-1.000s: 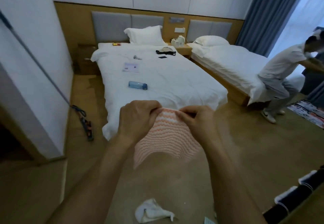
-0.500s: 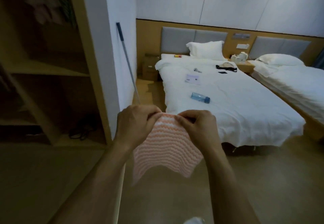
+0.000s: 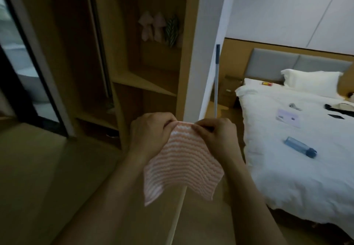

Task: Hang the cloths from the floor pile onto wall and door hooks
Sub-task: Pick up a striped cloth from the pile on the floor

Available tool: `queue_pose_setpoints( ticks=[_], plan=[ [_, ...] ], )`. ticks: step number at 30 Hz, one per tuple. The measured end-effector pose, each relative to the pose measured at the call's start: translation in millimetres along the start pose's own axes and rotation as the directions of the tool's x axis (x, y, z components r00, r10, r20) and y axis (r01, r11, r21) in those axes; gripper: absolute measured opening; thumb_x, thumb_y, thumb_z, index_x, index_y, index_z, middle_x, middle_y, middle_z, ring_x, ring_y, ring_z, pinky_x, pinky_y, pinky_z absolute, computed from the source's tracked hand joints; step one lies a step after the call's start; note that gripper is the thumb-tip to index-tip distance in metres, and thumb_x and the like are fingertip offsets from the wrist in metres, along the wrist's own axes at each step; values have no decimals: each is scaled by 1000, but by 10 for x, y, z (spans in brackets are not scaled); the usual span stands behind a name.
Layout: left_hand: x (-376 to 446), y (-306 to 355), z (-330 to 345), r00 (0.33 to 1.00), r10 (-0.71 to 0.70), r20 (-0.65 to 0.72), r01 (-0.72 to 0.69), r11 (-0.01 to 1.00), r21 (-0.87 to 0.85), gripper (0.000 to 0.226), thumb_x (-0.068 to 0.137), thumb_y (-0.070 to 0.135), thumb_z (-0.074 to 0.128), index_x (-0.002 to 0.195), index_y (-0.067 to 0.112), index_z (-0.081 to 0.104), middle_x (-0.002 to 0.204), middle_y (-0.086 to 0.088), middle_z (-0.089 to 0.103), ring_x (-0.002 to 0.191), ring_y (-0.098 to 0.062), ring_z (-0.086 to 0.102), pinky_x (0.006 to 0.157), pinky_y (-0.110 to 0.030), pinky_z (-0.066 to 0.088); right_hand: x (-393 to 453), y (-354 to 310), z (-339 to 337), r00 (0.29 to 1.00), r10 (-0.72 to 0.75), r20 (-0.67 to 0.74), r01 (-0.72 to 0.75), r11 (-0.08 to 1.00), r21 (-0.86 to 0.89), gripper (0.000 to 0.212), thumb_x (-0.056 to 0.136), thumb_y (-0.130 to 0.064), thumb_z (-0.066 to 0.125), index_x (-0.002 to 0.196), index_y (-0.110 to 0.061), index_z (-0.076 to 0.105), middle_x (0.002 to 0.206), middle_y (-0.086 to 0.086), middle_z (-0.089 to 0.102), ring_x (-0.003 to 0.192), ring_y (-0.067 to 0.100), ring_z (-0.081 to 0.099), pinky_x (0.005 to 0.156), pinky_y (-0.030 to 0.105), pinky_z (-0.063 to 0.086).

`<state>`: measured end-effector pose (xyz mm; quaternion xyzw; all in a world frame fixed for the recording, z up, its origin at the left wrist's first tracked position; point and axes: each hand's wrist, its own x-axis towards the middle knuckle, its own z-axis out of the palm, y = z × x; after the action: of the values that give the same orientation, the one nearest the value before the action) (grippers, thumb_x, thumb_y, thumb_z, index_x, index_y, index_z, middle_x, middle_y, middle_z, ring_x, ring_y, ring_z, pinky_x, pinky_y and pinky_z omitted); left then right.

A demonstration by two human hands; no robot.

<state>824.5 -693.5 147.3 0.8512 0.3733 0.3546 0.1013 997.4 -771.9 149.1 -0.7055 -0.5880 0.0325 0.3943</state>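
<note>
Pink-and-white wavy-striped cloth (image 3: 182, 160), soft and roughly square, hangs in mid-air before the wooden shelf unit (image 3: 145, 83), its top edge pinched by the left hand (image 3: 151, 131) and right hand (image 3: 216, 135).

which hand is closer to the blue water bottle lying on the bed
Right. The right hand pinches the striped cloth on the side toward the bottle; the left hand grips the far side.

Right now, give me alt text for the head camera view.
Both hands, left hand and right hand, pinch the top edge of a pink striped cloth hanging between them. Ahead stands a wooden closet; a white bed lies to the right.
</note>
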Motion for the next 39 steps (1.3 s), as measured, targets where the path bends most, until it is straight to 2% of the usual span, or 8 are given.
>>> queue_pose_setpoints(
  ticks=[3,5,10,20,22,27,34,39],
  plan=[
    [264,-380,-105,999,-23,-25,24,999,39,16,97,31,53,96,26,68,79,14,64,70,1,57,62,-16,42,448,-120,358,998,-63,20,62,997,34,12,90,-33,62,94,-31,73,79,-24,62,76,-9,59,72,8,41],
    [469,-638,-158,999,-35,-31,37,997,64,15,97,31,54,97,25,67,78,14,63,69,2,56,61,-15,42,782,-195,587,996,-90,18,89,994,68,11,89,-33,63,93,-31,73,76,-25,61,75,-9,59,69,7,41],
    [1102,-1266,-265,999,-39,-16,40,995,96,19,96,37,52,98,26,67,77,13,64,68,2,58,65,-26,53,1655,-348,1127,991,-123,49,115,984,139,9,88,-35,63,87,-37,71,72,-26,62,74,-12,59,60,4,42],
    [2370,-2192,-353,994,0,-106,22,980,198,28,97,42,45,95,28,69,76,13,65,68,-2,58,63,-35,53,3165,-440,1628,968,-247,51,241,965,106,11,88,-31,64,93,-29,75,79,-22,64,73,-10,60,69,8,46],
    [2609,-2295,-358,992,22,-124,4,979,206,31,97,45,43,93,29,69,76,13,66,68,-5,58,61,-37,53,3408,-436,1661,964,-265,34,261,961,93,11,88,-30,65,92,-29,75,79,-21,66,72,-9,60,65,5,44],
    [3161,-2555,-311,983,97,-157,-64,977,202,27,95,45,45,91,29,67,75,15,65,67,-1,57,61,-27,50,3972,-448,1747,955,-294,-41,296,953,64,10,88,-28,67,92,-26,76,79,-18,68,73,-9,61,63,4,43],
    [4123,-3149,-373,961,194,-197,-159,971,178,18,96,37,51,90,28,66,79,14,63,71,-3,57,64,-35,51,4946,-625,1986,938,-319,-138,321,947,-10,9,87,-25,68,92,-26,75,73,-26,58,77,-13,59,69,1,43],
    [4903,-3607,-590,941,259,-220,-229,962,151,15,96,33,52,88,27,63,82,13,60,74,-5,55,64,-36,48,5736,-882,2171,917,-332,-223,327,943,-60,10,86,-28,69,90,-24,76,77,-17,68,73,-6,61,63,3,44]
  ],
)
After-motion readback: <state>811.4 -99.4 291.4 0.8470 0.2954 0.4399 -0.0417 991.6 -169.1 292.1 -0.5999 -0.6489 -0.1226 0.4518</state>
